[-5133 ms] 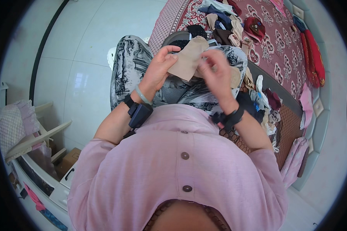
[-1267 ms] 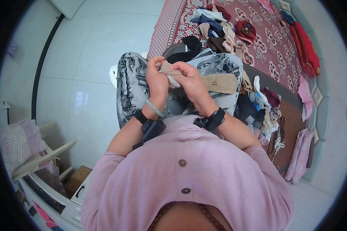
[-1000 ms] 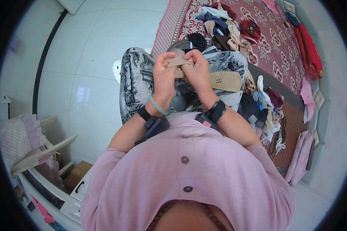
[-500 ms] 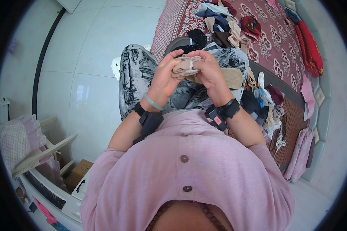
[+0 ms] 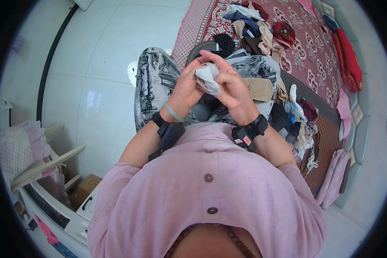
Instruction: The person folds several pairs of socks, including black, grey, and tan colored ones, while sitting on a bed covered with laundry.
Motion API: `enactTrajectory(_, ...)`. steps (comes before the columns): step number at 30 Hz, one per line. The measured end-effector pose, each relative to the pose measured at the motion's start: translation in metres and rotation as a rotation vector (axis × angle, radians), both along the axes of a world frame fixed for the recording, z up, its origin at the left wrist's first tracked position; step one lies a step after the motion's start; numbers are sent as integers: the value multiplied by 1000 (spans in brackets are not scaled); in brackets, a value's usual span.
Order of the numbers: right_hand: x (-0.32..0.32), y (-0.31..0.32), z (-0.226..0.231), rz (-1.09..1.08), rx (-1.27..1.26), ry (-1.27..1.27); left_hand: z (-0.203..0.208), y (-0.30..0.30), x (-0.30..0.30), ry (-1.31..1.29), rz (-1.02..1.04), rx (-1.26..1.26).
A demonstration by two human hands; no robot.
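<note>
Over my lap, both hands are closed round a small bundled sock [image 5: 207,78], with pale grey-white cloth facing up and a little beige at its left edge. My left hand [image 5: 187,88] cups its left side. The thumb of my right hand [image 5: 233,88] presses on its right side, while that hand's fingers reach over the far side and are partly hidden. A flat beige sock [image 5: 259,89] lies on my right thigh beside the right wrist. Patterned black-and-white trousers [image 5: 157,81] cover my legs.
A heap of mixed clothes and socks [image 5: 249,26] lies on the red patterned bed cover [image 5: 305,47] ahead right. Another pile of small garments [image 5: 294,118] rests right of my thigh. At left stand a white wooden chair [image 5: 51,165] and a cardboard box [image 5: 87,189].
The bundle in my hands has turned from mostly beige to showing its pale grey-white side. My right fingers have stretched over its far side. The beige sock on my thigh shows more fully.
</note>
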State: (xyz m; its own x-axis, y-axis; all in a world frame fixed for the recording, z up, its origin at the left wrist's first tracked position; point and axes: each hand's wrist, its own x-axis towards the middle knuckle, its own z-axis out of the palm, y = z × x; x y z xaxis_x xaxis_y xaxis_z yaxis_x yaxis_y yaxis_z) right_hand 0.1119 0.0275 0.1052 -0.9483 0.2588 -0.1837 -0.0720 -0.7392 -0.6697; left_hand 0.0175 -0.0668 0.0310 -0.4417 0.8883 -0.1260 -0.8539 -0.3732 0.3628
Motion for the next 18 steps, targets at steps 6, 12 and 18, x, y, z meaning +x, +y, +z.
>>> enactTrajectory(6,-1,-16,25,122,56,-6,20,-6,5,-1,-43,7)
enactTrajectory(12,3,-28,44,221,138,-59,32,-12,-3,1063,65,-107)
enactTrajectory(18,4,-30,47,280,213,-48,54,-30,1,1058,64,-188)
